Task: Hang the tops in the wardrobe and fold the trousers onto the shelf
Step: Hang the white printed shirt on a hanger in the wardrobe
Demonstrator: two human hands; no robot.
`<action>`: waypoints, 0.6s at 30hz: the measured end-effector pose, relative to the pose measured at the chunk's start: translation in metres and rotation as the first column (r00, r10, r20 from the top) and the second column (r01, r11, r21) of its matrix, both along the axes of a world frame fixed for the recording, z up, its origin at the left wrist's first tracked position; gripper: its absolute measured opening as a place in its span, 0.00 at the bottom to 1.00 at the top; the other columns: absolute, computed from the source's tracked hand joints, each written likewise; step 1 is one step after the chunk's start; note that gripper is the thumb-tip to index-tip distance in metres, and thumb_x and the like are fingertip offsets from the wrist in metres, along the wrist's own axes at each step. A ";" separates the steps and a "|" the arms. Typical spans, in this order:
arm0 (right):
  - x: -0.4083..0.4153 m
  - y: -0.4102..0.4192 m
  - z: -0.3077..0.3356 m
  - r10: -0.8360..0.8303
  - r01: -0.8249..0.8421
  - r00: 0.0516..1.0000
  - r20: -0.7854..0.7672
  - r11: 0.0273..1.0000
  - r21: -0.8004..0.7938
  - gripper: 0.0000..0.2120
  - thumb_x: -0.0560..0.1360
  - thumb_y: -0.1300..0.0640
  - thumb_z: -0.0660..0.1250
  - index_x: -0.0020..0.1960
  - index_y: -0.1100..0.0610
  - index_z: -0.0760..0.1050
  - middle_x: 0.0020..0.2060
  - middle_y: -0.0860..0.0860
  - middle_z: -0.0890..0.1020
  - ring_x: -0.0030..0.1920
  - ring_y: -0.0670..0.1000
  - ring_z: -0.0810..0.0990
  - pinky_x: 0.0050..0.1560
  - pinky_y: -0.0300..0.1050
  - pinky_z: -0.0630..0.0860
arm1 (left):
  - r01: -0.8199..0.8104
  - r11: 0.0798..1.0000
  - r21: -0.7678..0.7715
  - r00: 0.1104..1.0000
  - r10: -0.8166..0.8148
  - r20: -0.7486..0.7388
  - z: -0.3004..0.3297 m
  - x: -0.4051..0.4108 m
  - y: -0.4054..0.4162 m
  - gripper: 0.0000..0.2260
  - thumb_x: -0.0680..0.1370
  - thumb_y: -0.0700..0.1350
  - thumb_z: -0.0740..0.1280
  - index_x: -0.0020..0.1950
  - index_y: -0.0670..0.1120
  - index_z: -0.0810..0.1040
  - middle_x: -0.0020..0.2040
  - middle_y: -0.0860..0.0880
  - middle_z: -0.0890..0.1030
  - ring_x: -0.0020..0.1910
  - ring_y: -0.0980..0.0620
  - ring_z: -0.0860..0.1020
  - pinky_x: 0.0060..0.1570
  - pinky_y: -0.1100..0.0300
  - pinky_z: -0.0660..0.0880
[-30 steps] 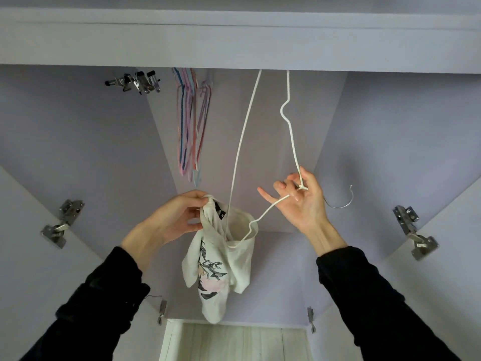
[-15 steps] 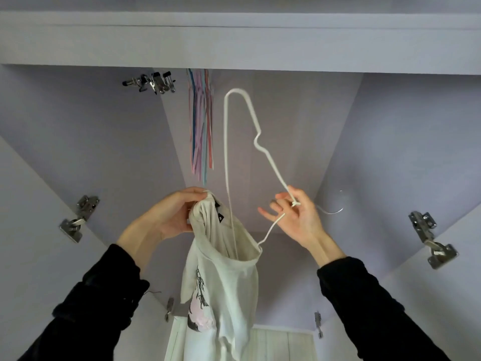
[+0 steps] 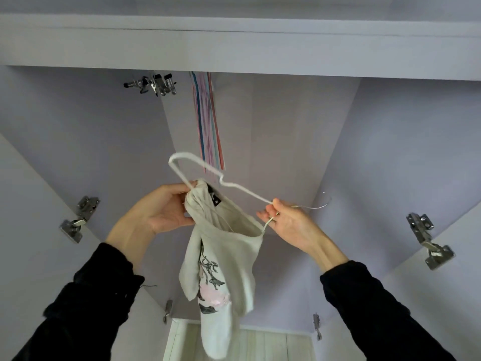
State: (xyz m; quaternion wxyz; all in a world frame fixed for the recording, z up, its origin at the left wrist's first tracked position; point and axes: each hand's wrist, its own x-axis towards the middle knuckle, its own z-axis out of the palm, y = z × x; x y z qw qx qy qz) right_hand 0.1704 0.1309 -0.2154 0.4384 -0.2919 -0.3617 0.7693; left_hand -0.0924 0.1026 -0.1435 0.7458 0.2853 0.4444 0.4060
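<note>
Left hand [image 3: 161, 209] grips top [image 3: 223, 246] collar — right hand [image 3: 291, 225] pinches hanger [image 3: 242, 190].

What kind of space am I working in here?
Most likely the inside of a wardrobe: pale lilac panels, metal door hinges on both sides, and a bunch of coloured hangers hanging at the top. The hands are fitting a white hanger into a white top.
</note>
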 end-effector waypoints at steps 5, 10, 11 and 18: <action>-0.004 0.010 -0.009 -0.010 0.005 0.999 0.053 0.996 0.091 0.13 0.60 0.49 0.79 0.29 0.55 0.78 0.29 0.49 0.75 0.36 0.48 0.76 0.68 0.51 0.69 | 0.014 1.000 0.019 0.996 -0.016 0.083 0.014 -0.004 0.003 0.26 0.53 0.41 0.82 0.48 0.42 0.79 0.52 0.42 0.78 0.51 0.46 0.73 0.58 0.48 0.72; 0.012 0.003 -0.015 -0.059 -0.001 0.909 0.412 0.989 0.146 0.18 0.67 0.48 0.74 0.38 0.65 0.79 0.30 0.48 0.78 0.37 0.45 0.76 0.50 0.41 0.71 | -0.140 0.987 0.074 0.983 0.148 -0.111 0.033 -0.020 0.006 0.08 0.66 0.41 0.75 0.42 0.44 0.80 0.40 0.46 0.78 0.39 0.51 0.75 0.39 0.56 0.80; 0.012 0.004 -0.008 -0.096 -0.009 0.868 0.487 0.978 0.208 0.14 0.72 0.53 0.69 0.35 0.63 0.78 0.29 0.48 0.78 0.37 0.45 0.76 0.49 0.41 0.69 | -0.207 0.972 0.115 0.936 0.231 -0.265 0.034 -0.019 0.008 0.02 0.72 0.40 0.70 0.42 0.45 0.79 0.38 0.48 0.77 0.36 0.53 0.75 0.36 0.59 0.78; 0.018 0.023 0.033 -0.206 -0.128 0.657 0.725 0.917 0.377 0.13 0.76 0.56 0.66 0.34 0.55 0.80 0.24 0.53 0.72 0.29 0.42 0.75 0.42 0.24 0.69 | -0.155 0.881 0.448 0.384 0.471 -0.794 0.000 -0.025 0.017 0.05 0.75 0.34 0.66 0.41 0.40 0.81 0.26 0.51 0.76 0.32 0.49 0.75 0.39 0.58 0.75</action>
